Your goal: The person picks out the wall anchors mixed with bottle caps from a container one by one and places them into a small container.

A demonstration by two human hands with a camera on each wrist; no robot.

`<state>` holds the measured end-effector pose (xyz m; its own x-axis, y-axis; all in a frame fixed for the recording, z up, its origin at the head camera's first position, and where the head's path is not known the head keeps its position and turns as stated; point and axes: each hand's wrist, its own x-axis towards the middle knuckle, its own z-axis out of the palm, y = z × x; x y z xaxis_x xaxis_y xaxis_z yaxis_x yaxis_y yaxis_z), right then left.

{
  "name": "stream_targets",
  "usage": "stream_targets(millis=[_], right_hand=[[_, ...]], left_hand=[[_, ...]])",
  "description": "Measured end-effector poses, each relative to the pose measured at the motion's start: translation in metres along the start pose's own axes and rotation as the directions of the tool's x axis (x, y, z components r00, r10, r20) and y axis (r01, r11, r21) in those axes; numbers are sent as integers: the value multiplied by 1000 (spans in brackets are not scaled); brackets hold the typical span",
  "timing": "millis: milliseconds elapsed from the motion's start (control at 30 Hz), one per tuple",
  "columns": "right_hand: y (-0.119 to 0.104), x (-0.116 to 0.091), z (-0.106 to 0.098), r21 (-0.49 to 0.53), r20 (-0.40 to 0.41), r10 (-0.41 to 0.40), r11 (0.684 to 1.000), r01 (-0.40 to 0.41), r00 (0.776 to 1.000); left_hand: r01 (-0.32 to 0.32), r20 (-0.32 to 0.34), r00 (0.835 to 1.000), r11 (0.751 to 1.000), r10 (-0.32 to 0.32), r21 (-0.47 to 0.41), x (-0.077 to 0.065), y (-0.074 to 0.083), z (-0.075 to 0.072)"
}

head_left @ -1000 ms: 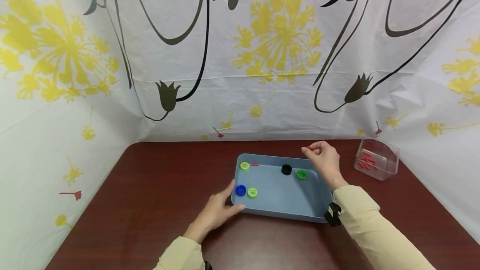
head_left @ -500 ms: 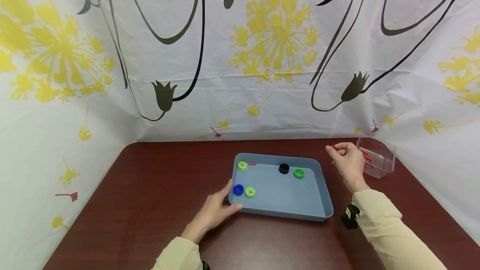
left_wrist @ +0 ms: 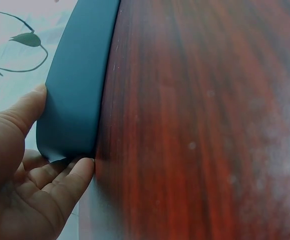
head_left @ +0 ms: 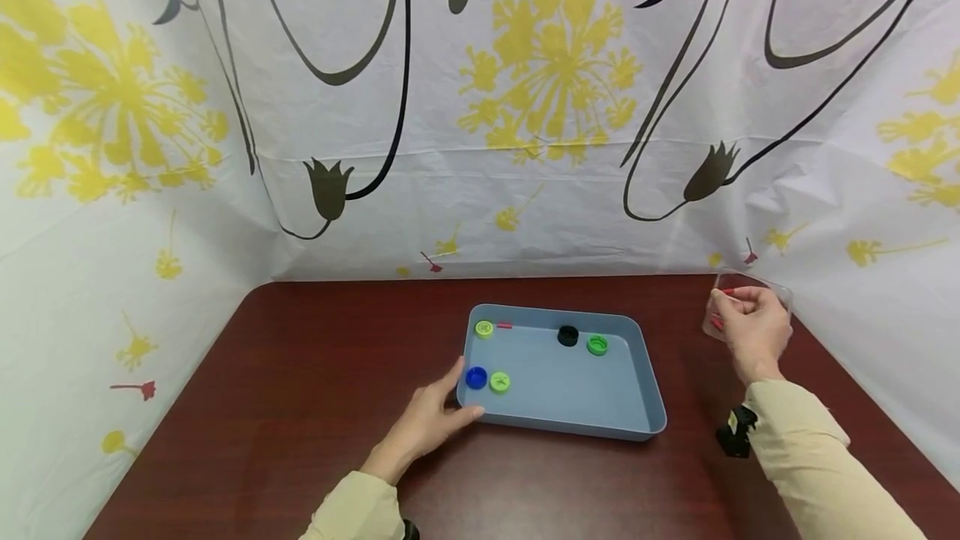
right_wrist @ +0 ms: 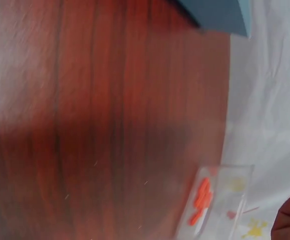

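A grey-blue tray [head_left: 570,427] lies on the table, holding several round bottle caps and a small red stick [head_left: 505,326]. My left hand [head_left: 423,423] holds its near left corner, the thumb on one side and the fingers round the other, as the left wrist view also shows. Over a clear plastic box [head_left: 742,278], at the table's far right, my right hand [head_left: 757,327] pinches a red stick [head_left: 727,291] between thumb and fingertips. More red sticks [right_wrist: 202,197] lie inside that box, partly hidden by the hand in the head view.
In the tray stand a black cap [head_left: 567,336], a green cap [head_left: 597,345], a blue cap [head_left: 476,377] and two lime caps, one of them front left [head_left: 500,382]. A patterned cloth [head_left: 480,223] hangs behind the dark wooden table [head_left: 337,357].
My right hand has moved right, from above the tray's far right corner to over the clear box, with the red stick between its fingertips. The left hand stays at the tray corner.
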<state>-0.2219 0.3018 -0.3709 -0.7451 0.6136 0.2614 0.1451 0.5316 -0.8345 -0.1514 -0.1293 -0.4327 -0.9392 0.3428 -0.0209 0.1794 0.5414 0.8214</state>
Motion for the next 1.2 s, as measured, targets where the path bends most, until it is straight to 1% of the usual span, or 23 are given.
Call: stream_targets(millis=[67, 233, 400, 500, 667, 933, 1067, 1200], right_hand=[[4, 3, -2, -40, -35, 29, 999, -31, 999], [19, 9, -6, -113, -65, 93, 988, -100, 993], [35, 15, -9, -178, -77, 106, 977, -118, 991], [43, 17, -10, -208, -80, 99, 971, -114, 992], [53, 19, -12, -235, -69, 121, 963, -134, 990], [61, 24, -12, -252, -45, 167, 952, -173, 985], [63, 27, -11, -265, -25, 177, 948, -177, 984], [62, 30, -8, -282, -6, 188, 942, -182, 982]], left_hand=[[-2, -1, 1000, 1000, 2, 2, 0, 0, 0], [9, 0, 1000, 1000, -9, 0, 0, 1, 0], [11, 4, 1000, 1000, -11, -3, 0, 2, -1], [5, 3, 1000, 1000, -5, 1, 0, 2, -2], [14, 11, 1000, 1000, -14, -9, 0, 2, -2], [39, 31, 999, 998, -38, -42, 0, 3, -1], [47, 26, 999, 998, -46, -39, -1, 2, 0], [46, 12, 999, 999, -46, -17, -1, 2, 1]])
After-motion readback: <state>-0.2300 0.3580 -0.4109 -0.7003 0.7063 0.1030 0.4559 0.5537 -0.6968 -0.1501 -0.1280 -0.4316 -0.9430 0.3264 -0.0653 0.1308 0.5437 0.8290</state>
